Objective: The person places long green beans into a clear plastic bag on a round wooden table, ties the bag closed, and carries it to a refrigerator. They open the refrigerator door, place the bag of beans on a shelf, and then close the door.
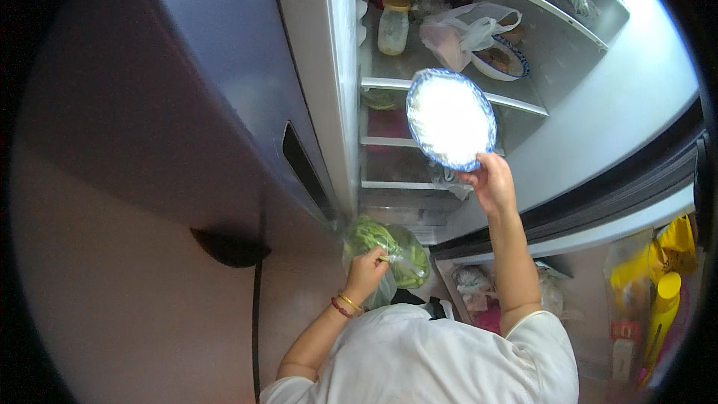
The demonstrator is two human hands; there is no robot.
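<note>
My right hand (491,182) grips the near rim of a blue-and-white dish (451,118), with the thumb on top. The dish looks wrapped in clear film, and its bright white middle is overexposed, so I cannot tell what it holds. It is raised in front of the open refrigerator's shelves. Lower down, my left hand (367,272) is closed on the gathered top of a clear plastic bag (412,255) full of long green vegetables, perhaps beans. The bag hangs near the bottom of the refrigerator opening.
On an upper shelf (401,70) are a yellow-lidded glass jar (394,28), a white plastic bag (463,31) and a patterned bowl (499,62) with food. The open door (594,230) at right carries a yellow bottle (664,308) and packets. A closed door (241,39) stands left.
</note>
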